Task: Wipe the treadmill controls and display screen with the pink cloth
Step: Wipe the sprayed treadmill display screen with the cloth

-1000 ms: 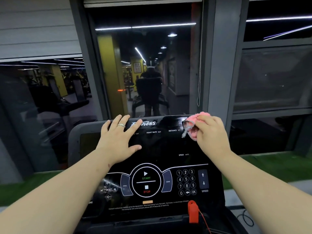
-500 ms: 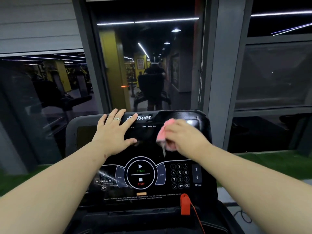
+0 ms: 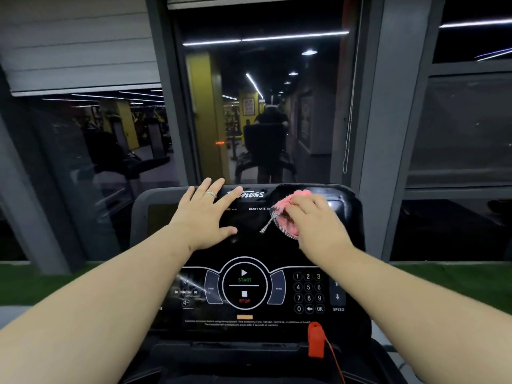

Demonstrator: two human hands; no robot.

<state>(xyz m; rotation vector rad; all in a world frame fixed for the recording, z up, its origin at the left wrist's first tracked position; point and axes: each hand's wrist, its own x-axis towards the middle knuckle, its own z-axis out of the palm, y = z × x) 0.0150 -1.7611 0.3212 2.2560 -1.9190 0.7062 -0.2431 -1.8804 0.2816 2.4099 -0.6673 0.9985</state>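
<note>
I see my right hand (image 3: 318, 223) on the upper right part of the treadmill console (image 3: 249, 245), its fingers curled over the bunched pink cloth (image 3: 288, 214) and pressing it against the dark display screen (image 3: 249, 231); a grey woven edge of the cloth hangs out to the left of the hand. My left hand (image 3: 206, 214) lies flat with fingers spread straight on the upper left of the screen, holding nothing, a ring (image 3: 210, 194) on one finger, fingertips reaching the top edge beside the brand lettering, of which I can read only "ness". Between the hands the screen reads "HEART RATE". Lower down the controls show a round button (image 3: 244, 286) with "START" in green and "STOP" in red, side keys marked "PROG" and "MODE", a keypad (image 3: 308, 292) with digits 0 to 9, a back arrow and "OK", and arrow keys above "SPEED". Fine white warning print runs beneath, too small for me to read fully. A red safety key (image 3: 315, 339) with a red cord sits at the lower right of the console.
</note>
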